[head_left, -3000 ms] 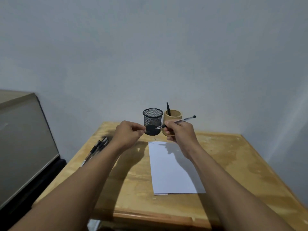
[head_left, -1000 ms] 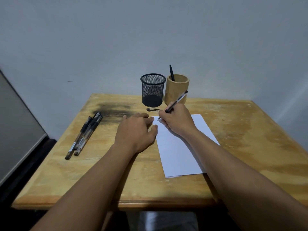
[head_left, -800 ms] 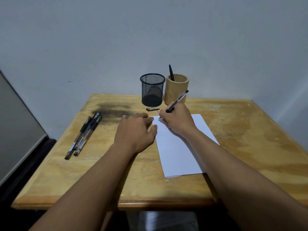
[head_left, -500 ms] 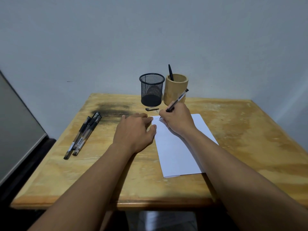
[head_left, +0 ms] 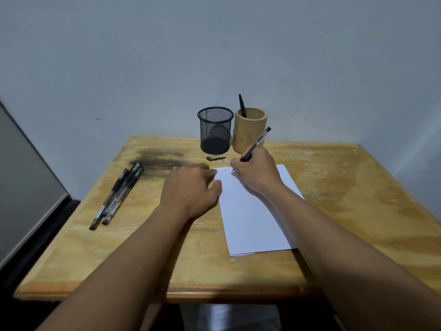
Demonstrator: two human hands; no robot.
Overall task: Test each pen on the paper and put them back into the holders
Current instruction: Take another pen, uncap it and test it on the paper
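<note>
Pressing flat, the left hand (head_left: 191,189) steadies the paper (head_left: 253,211) while the right hand (head_left: 256,174) pinches the pen (head_left: 255,144); faint scribbles (head_left: 223,171) have now appeared, so it writes. Beyond, its cap (head_left: 216,158), then the mesh holder (head_left: 215,130) and bamboo holder (head_left: 250,130).

Two holders at the back of the tabletop (head_left: 334,187): one black mesh cup (head_left: 215,130), one wooden cup (head_left: 250,130). Five pens: three loose pens (head_left: 117,194) lying together at left, one pen in the wooden cup (head_left: 242,105), one pen in hand (head_left: 255,144). One pen cap (head_left: 215,158). One sheet of paper (head_left: 253,218). Two hands.
</note>
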